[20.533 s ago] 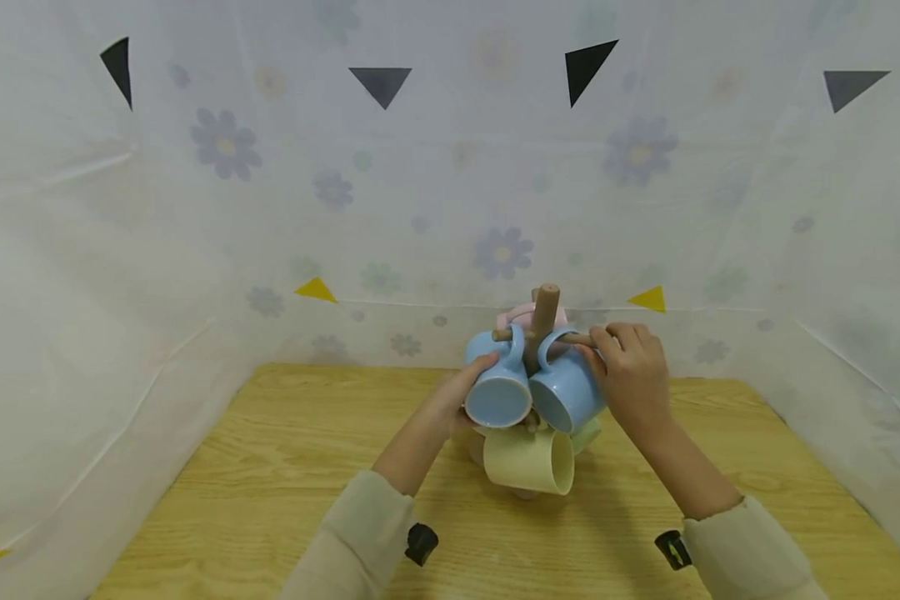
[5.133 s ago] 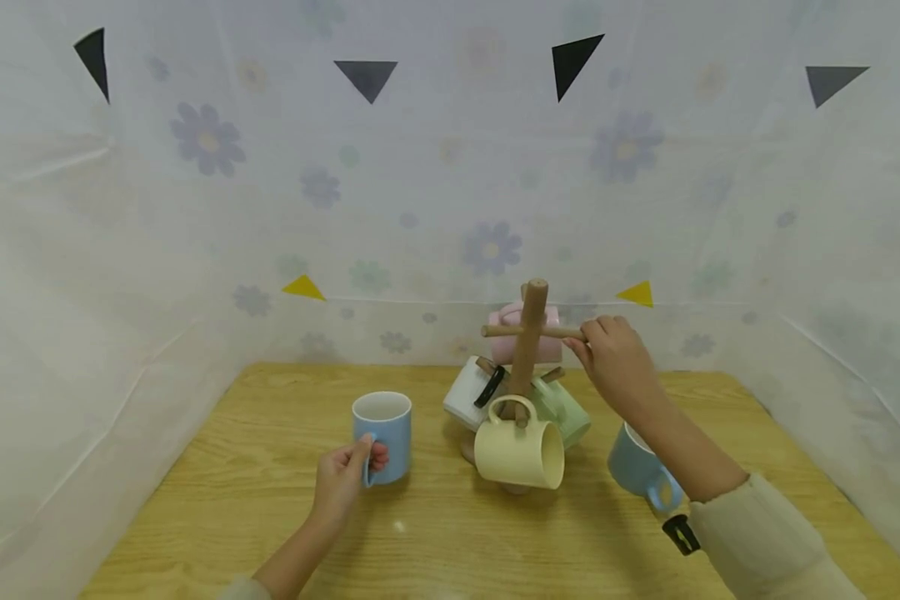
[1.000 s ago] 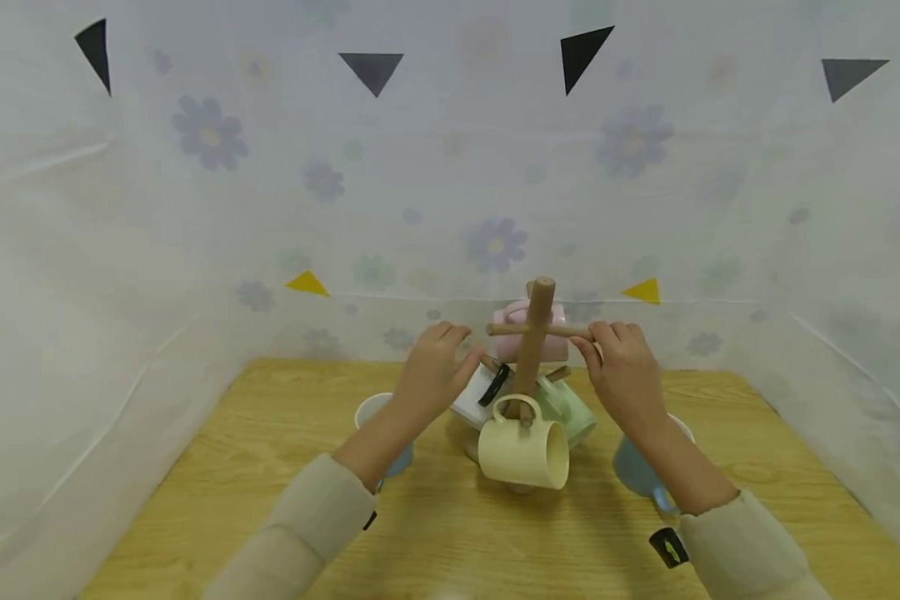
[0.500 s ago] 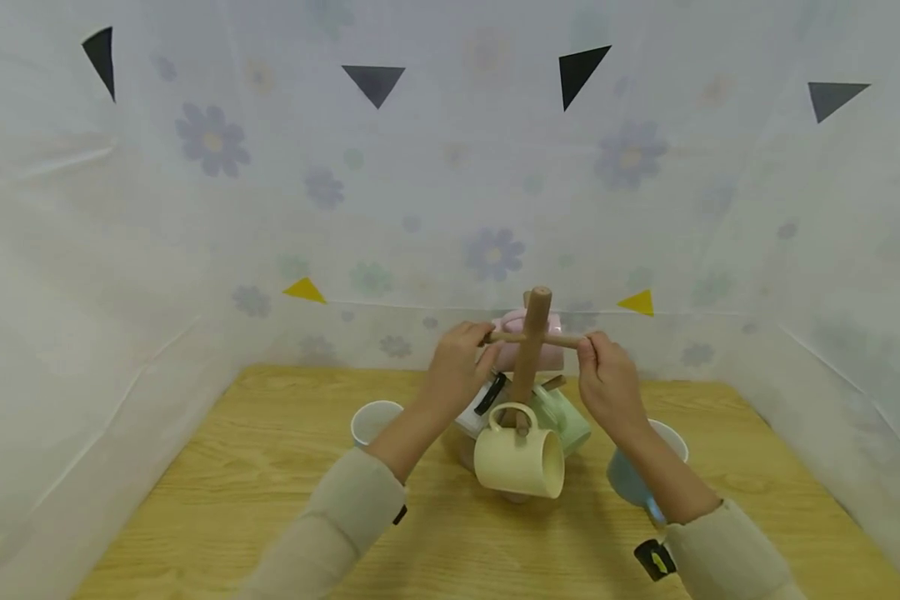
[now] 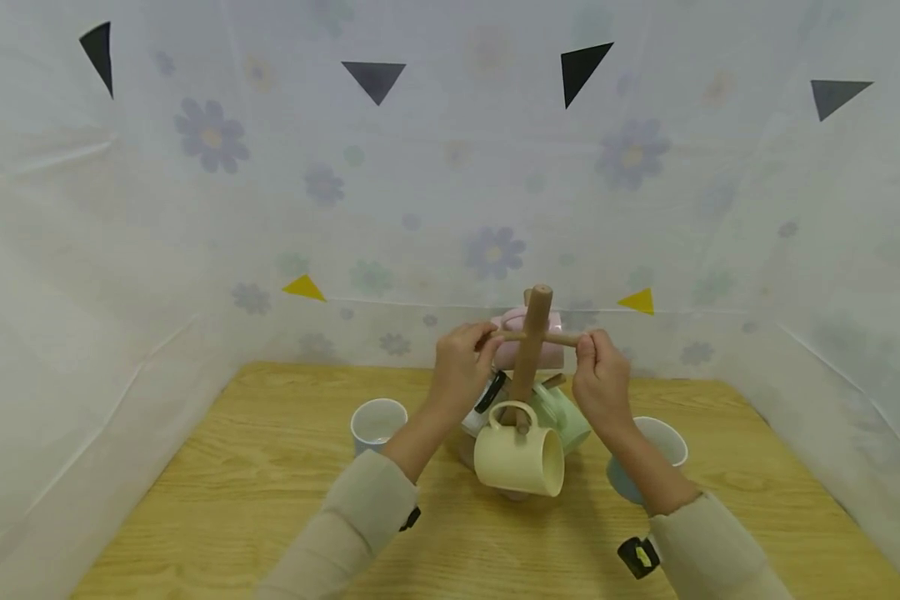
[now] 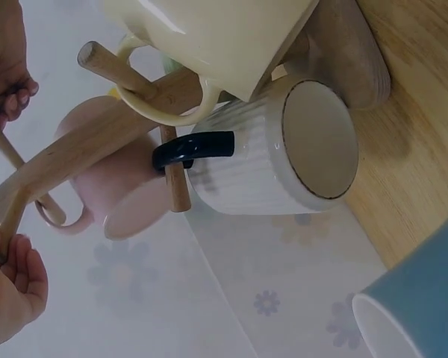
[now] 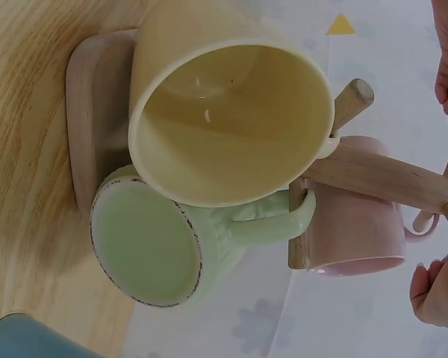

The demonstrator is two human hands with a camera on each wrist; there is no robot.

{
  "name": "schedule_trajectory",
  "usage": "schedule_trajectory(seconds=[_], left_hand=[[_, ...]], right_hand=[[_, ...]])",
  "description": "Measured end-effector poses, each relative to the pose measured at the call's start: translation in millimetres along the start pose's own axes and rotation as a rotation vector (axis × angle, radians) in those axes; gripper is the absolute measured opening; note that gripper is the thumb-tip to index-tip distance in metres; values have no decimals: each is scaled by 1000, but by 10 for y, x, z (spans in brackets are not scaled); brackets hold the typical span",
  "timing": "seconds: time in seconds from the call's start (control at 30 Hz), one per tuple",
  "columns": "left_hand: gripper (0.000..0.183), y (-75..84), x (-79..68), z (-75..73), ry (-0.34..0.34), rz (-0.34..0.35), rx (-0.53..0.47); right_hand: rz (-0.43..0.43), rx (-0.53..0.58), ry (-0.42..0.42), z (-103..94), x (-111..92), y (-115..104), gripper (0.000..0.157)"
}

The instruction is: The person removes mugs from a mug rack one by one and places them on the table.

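A wooden mug tree [image 5: 531,358] stands on the table between my hands. My left hand [image 5: 457,371] pinches the end of its upper left peg, and my right hand [image 5: 602,383] holds the upper right peg at its tip. A yellow mug [image 5: 513,458] hangs at the front by its handle. To its right is a green mug [image 7: 145,242], and to its left a white ribbed mug [image 6: 246,153] with a dark handle, partly covered by my left hand in the head view. The pink mug [image 5: 506,354] hangs behind the post.
One blue mug [image 5: 360,437] stands on the wooden table [image 5: 270,450] left of the tree, partly behind my left forearm. Another blue mug [image 5: 622,479] stands at the right, partly behind my right forearm. A flowered white sheet [image 5: 420,167] encloses the back and sides.
Both blue mugs hung on the upper pegs at first; now they stand on the table. My left hand has left the left blue mug and moved to the upper left peg, now gripping it.
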State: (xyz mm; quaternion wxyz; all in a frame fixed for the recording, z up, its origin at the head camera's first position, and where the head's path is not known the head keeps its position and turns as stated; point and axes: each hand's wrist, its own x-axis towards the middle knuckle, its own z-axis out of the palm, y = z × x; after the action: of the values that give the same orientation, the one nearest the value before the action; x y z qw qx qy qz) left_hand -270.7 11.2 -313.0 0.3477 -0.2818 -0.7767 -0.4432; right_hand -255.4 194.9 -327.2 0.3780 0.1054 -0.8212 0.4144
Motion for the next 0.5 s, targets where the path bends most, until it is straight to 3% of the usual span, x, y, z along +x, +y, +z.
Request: schedule_trajectory(seconds=[0.23, 0.5], left_hand=[[16, 9, -28, 25, 44, 11, 34], [13, 57, -66, 7, 40, 28, 69]], right_hand=[[-7, 0, 20, 55, -24, 29, 28], [23, 6, 42, 87, 12, 28, 28]])
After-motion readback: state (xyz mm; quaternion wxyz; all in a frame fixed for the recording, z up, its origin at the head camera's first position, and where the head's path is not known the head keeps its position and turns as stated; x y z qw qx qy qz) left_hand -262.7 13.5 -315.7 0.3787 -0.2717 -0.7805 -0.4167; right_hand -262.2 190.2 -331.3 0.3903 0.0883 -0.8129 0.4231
